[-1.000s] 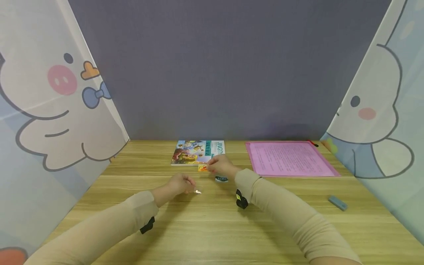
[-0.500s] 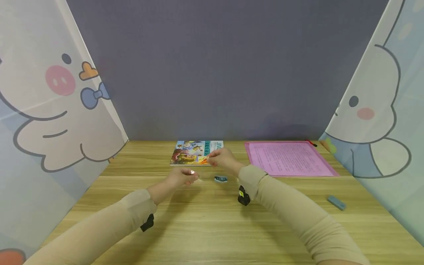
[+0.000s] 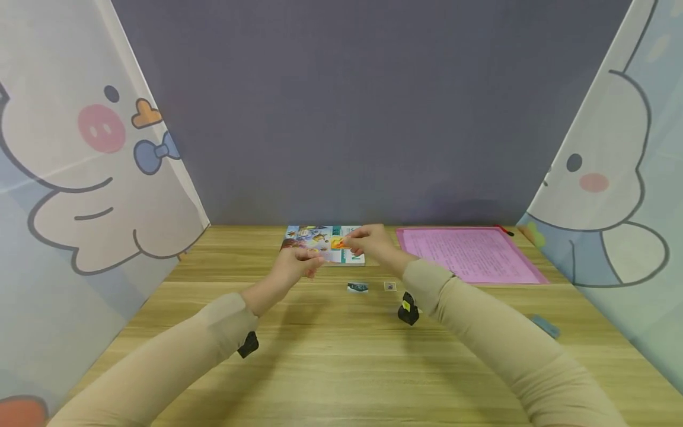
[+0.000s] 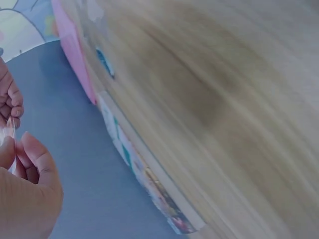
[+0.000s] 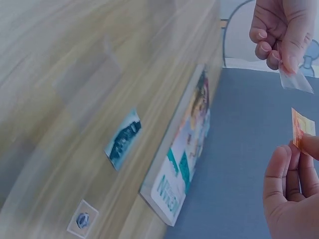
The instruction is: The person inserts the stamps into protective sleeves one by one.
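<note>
Up over the book, my left hand (image 3: 292,264) pinches a small clear plastic sleeve (image 5: 295,80) between thumb and fingers. Facing it, my right hand (image 3: 374,243) holds a small orange-and-yellow stamp-like card (image 5: 302,124) by its edge, with thumb and fingertips. In the right wrist view the card and the sleeve are apart, a short gap between them. On the table in front of the book lie a small teal picture card (image 3: 357,287) and a tiny white-bordered square (image 3: 390,286) with a dark motif.
A colourful book (image 3: 349,259) lies at the back of the table. To its right is a pink folder (image 3: 469,255) with a printed sheet. A blue-grey bar (image 3: 545,326) lies at right. The right wrist view shows another clear plastic piece (image 5: 89,82) on the wood.
Both hands have risen and moved away from me, over the book. The orange card and the clear sleeve stay held. The tiny square has come into sight behind the right arm.
</note>
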`<state>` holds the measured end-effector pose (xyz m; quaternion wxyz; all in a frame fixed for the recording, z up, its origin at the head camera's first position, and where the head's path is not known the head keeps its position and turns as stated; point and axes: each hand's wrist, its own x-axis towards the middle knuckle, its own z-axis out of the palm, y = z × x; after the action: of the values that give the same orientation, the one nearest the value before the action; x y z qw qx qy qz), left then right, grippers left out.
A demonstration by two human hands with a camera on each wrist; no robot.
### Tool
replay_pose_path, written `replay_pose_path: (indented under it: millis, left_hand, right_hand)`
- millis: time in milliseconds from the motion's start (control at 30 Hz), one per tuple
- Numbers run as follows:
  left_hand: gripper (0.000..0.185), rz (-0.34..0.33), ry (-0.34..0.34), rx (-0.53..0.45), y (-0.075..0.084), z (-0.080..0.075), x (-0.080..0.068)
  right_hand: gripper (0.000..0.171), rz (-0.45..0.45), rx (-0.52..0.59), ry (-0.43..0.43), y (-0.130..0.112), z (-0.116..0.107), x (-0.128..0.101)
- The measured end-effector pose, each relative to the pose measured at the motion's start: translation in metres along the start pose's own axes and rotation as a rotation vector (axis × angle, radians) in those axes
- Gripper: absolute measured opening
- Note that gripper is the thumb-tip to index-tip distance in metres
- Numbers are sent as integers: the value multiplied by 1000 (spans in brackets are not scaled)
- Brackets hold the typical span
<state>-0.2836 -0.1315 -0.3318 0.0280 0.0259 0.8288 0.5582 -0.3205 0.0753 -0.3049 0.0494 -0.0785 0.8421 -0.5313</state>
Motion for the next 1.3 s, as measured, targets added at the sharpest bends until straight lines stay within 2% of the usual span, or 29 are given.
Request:
replay_pose_path:
  millis: [233, 533, 667, 1000, 1300]
  left_hand:
    - [25, 61, 22, -76, 11, 3, 4]
    - [22, 42, 24, -125, 24, 7, 5]
    - [25, 45, 14, -108, 31, 10, 6]
    - [27, 104, -7, -121, 50, 17, 11]
    - [32, 61, 5, -152, 59, 21, 14]
  right_hand:
    - [22, 11, 116, 12, -8, -13, -5]
    - [23, -10, 75, 2, -12, -32, -15]
    - [26, -22, 82, 10, -14, -43, -18]
    - [30, -37, 126, 30, -26, -59, -26]
    - [32, -42, 158, 56, -30, -63, -30]
